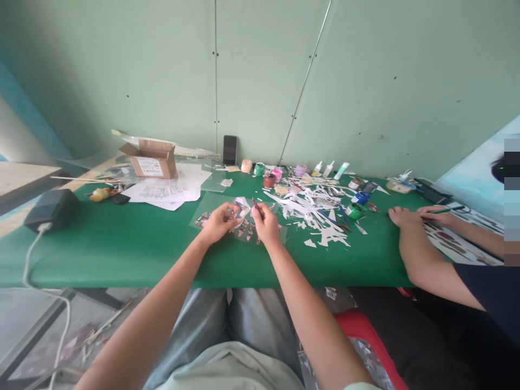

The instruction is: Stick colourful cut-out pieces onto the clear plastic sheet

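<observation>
My left hand pinches a small white and pastel paper cut-out above the table. Close beside it, my right hand is closed round a thin, dark, pen-like tool, whose tip points up and away from me; its exact kind is too small to tell. Beneath both hands lies a clear plastic sheet. Several small coloured cut-out pieces are spread on it, partly covered by my hands and the cut-out.
White paper scraps pile up right of my hands on the green table. Paint jars and glue bottles stand behind. Left are printed sheets, a cardboard box and a black adapter. A co-worker's hand rests right.
</observation>
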A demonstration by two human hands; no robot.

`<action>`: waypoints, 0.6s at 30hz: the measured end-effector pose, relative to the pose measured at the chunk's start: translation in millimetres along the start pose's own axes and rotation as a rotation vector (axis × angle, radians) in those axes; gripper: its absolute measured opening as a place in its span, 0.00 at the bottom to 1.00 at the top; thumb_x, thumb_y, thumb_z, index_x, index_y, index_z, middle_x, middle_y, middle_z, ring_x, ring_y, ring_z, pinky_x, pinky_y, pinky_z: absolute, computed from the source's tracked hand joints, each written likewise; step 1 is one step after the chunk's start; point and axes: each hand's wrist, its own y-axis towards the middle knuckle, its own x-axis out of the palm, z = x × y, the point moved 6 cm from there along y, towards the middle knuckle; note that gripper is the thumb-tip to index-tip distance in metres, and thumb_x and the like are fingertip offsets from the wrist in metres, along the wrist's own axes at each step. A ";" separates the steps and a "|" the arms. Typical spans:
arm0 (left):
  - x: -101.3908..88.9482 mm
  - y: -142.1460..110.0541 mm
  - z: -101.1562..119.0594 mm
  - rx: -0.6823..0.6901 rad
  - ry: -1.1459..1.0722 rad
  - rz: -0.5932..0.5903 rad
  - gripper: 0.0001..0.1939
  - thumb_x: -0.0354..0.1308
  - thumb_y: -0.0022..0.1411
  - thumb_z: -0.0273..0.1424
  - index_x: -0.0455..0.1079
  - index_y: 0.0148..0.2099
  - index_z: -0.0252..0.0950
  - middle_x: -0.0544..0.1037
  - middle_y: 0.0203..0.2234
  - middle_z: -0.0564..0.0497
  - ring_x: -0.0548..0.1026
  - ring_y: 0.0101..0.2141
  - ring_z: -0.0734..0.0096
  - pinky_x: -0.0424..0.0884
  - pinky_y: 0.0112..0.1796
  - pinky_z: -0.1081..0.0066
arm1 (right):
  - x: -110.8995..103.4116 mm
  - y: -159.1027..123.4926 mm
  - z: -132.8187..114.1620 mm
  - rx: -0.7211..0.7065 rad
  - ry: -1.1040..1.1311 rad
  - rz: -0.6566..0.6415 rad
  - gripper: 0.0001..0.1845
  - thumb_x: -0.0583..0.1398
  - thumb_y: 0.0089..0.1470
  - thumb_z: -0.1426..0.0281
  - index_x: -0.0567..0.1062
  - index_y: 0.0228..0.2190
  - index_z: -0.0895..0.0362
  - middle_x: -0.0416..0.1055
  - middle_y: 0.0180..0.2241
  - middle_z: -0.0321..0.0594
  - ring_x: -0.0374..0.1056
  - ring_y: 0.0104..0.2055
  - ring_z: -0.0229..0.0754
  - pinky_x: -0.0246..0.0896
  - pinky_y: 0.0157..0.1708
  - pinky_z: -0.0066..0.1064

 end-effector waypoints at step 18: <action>-5.7 -6.5 -1.9 -0.208 -0.404 0.111 0.20 0.71 0.44 0.41 0.66 0.31 0.34 0.72 0.20 0.56 0.69 0.18 0.77 0.69 0.21 0.72 | 18.8 -5.8 -11.2 -0.172 -0.473 -0.248 0.23 0.50 0.63 0.53 0.72 0.26 0.53 0.74 0.23 0.38 0.69 0.26 0.40 0.49 0.26 0.27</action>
